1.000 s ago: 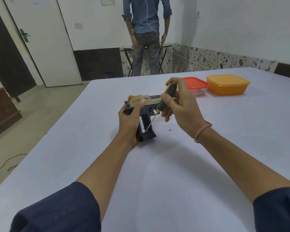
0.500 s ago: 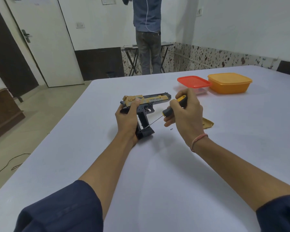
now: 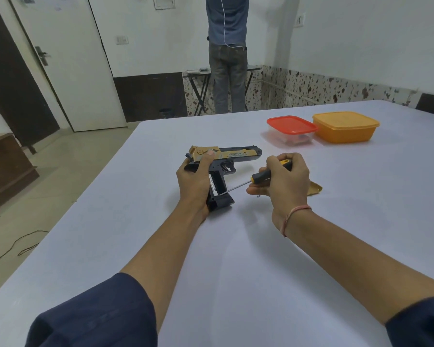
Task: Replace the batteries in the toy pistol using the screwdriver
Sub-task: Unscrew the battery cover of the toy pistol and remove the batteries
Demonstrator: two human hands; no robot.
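Observation:
A gold and black toy pistol (image 3: 232, 156) lies on its side on the white table (image 3: 236, 259), barrel pointing right. My left hand (image 3: 194, 182) grips its rear and handle, thumb on the gold slide. The handle's battery bay is open, with a battery (image 3: 212, 183) showing inside. My right hand (image 3: 283, 182) holds a black and yellow screwdriver (image 3: 262, 175), nearly level, its metal tip at the lower end of the open handle. A gold cover piece (image 3: 315, 190) lies on the table behind my right hand. A tiny dark screw (image 3: 258, 196) lies just under my right fingers.
A clear box with a red lid (image 3: 291, 128) and an orange lidded box (image 3: 345, 126) stand at the table's far right. A person (image 3: 227, 53) stands beyond the table by a folding stand. The table's left edge runs diagonally, with floor beyond.
My right hand has dropped lower and to the right, tilting the screwdriver from steep to nearly level, tip still at the handle. The gold cover came into sight. The pistol barely moved.

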